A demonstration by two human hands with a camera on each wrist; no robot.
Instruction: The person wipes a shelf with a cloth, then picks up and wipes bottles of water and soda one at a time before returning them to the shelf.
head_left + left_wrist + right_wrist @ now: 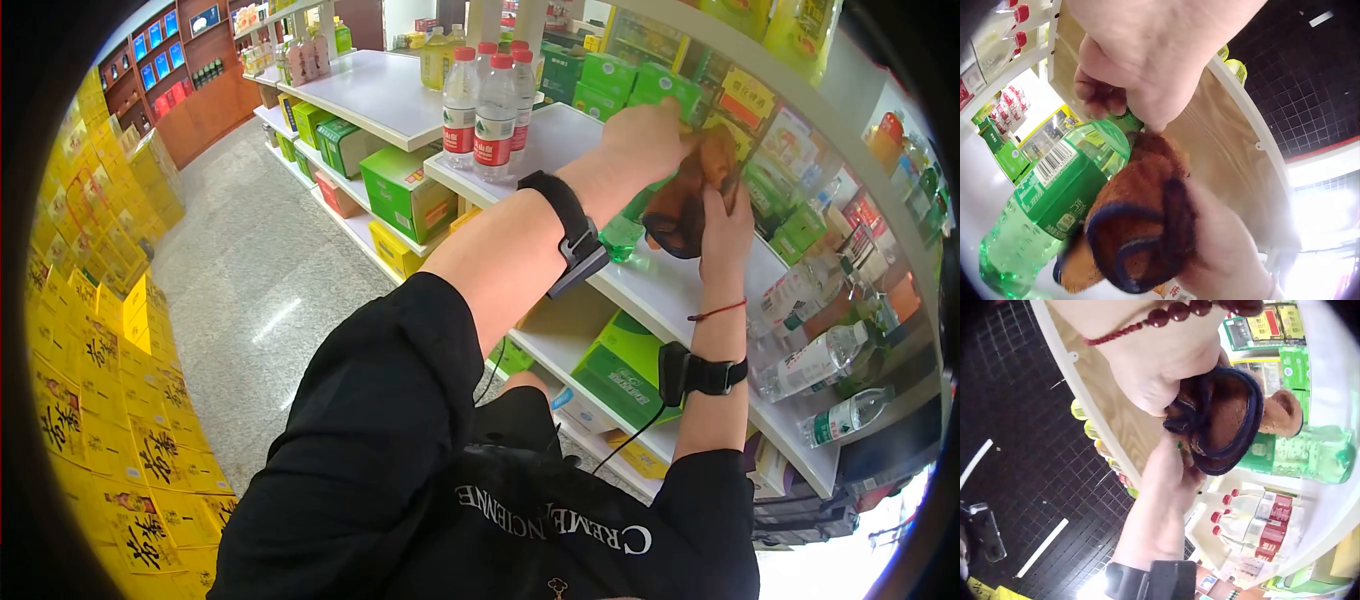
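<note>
A green soda bottle (622,238) (1063,184) (1316,453) stands tilted on the white shelf. My left hand (645,145) (1141,59) (1163,487) has its fingers curled round the bottle's top end; the cap is hidden. In my right hand (727,232) (1222,240) (1154,369) is a bunched brown cloth with dark blue edging (690,195) (1138,219) (1229,415), gripped just below my left hand and lying against the upper side of the bottle in the left wrist view.
Red-capped water bottles (494,120) stand left on the same shelf. Green boxes (608,75) sit behind, clear bottles (815,365) at the right. Below are shelves with green cartons (625,370). Yellow cartons (140,480) are stacked across the aisle.
</note>
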